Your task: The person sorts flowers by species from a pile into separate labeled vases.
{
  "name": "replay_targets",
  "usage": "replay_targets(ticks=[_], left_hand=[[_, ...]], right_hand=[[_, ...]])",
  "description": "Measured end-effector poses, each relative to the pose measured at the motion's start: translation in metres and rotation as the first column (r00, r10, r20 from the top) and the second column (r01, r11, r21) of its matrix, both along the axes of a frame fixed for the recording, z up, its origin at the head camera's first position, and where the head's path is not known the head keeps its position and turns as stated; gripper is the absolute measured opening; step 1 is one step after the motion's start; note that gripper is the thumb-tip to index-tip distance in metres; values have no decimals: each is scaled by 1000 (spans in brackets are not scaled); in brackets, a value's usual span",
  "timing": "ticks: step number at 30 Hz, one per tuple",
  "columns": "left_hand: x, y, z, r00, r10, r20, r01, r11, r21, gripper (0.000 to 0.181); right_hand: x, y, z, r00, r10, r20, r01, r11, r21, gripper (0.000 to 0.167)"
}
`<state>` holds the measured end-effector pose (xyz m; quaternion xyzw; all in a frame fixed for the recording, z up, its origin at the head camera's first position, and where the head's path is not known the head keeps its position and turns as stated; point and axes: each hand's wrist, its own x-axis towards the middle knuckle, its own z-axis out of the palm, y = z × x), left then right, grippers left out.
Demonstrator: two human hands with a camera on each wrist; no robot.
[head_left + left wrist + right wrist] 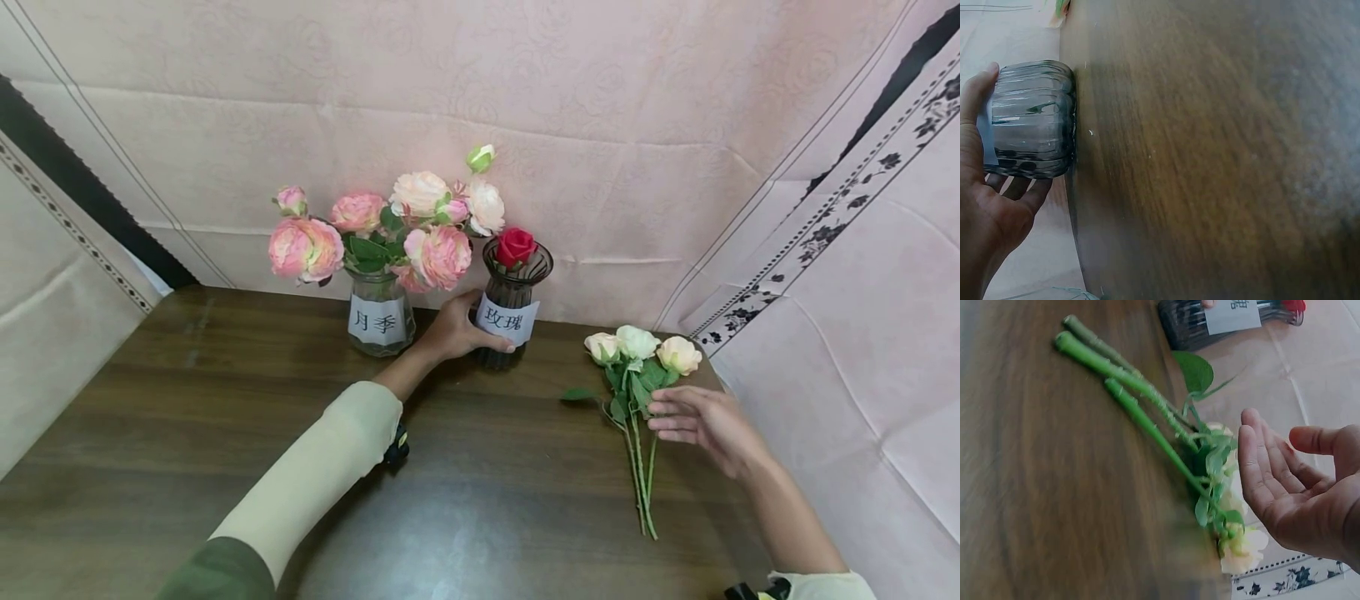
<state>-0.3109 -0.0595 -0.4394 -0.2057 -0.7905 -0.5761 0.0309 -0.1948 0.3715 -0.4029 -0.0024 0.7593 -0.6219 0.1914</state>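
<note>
My left hand (459, 331) grips a dark ribbed glass vase (510, 292) low on its body, thumb across the front by a white label with Chinese characters. A red rose (516, 247) stands in its mouth. In the left wrist view, the fingers wrap behind the vase (1035, 119), whose base meets the tabletop. To the right, several cream artificial roses (637, 343) lie on the table with their green stems (640, 475) toward me. My right hand (708, 425) hovers beside their leaves, fingers extended; the right wrist view shows the palm (1297, 506) holding nothing.
Left of the dark vase stands a clear glass vase (381, 321) with a white label, full of pink and cream flowers (438, 254). A pale patterned cloth (600, 125) hangs behind the brown wooden table (225, 400). More cloth borders both sides.
</note>
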Motion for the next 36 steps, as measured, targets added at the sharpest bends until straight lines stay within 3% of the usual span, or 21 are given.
replay_targets(ticks=[6, 15, 22, 29, 32, 36], left_hand=[[0, 0, 0, 1000, -6, -1, 6, 1000, 10, 88], [1, 0, 1, 1000, -6, 8, 6, 1000, 11, 88], [2, 0, 2, 1000, -3, 2, 3, 1000, 4, 87], [3, 0, 2, 1000, 5, 13, -5, 1000, -1, 86], [3, 0, 3, 1000, 4, 15, -4, 1000, -2, 86], [3, 0, 3, 1000, 5, 20, -5, 1000, 2, 87]], right_hand=[[9, 13, -7, 997, 16, 80, -23, 996, 84, 48], [19, 30, -20, 980, 67, 190, -79, 995, 56, 33], [23, 22, -30, 983, -3, 181, -27, 986, 166, 30], [22, -1, -35, 990, -83, 118, 41, 947, 320, 27], [21, -3, -34, 991, -81, 109, 40, 943, 330, 25], [20, 1, -33, 988, -79, 133, 45, 969, 245, 18]])
